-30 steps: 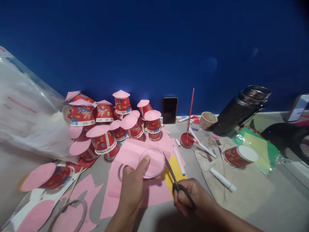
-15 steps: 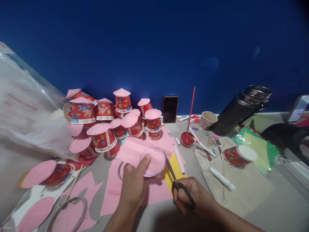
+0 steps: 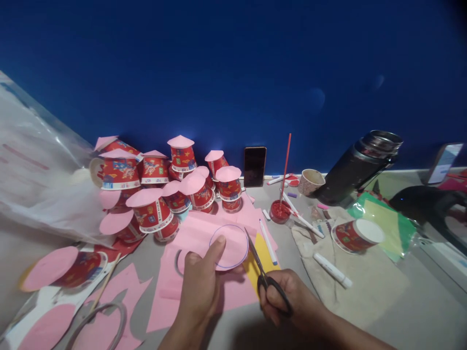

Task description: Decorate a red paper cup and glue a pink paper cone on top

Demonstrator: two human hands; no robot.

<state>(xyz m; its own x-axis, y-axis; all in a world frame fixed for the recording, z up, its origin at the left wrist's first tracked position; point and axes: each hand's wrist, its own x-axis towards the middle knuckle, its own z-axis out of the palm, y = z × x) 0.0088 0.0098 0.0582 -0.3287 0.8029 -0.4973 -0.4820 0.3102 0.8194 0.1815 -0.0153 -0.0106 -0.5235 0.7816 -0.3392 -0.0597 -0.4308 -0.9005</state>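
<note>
My left hand (image 3: 204, 274) pinches a pink paper (image 3: 233, 250) with a blue circle drawn on it, thumb on top and fingers underneath. The paper's right side is cut round close to the blue line. In my right hand (image 3: 279, 296) is a pair of dark-handled scissors (image 3: 260, 262), its blades pointing up beside the circle's right edge. The blades look closed and apart from the line's left side. Under both hands lie more pink sheets (image 3: 166, 301) and a yellow sheet (image 3: 268, 248).
Red paper cups (image 3: 151, 214) with pink cone tops crowd the left back. A phone (image 3: 254, 166) leans on the blue wall. Rightward are a small red pot (image 3: 280, 212) with a stick, markers (image 3: 332, 270), a lying cup (image 3: 350, 236) and a tilted black flask (image 3: 346, 167).
The view has shifted slightly, so the things on the table sit a little further left. Both hands keep nearly the same hold on the paper and scissors.
</note>
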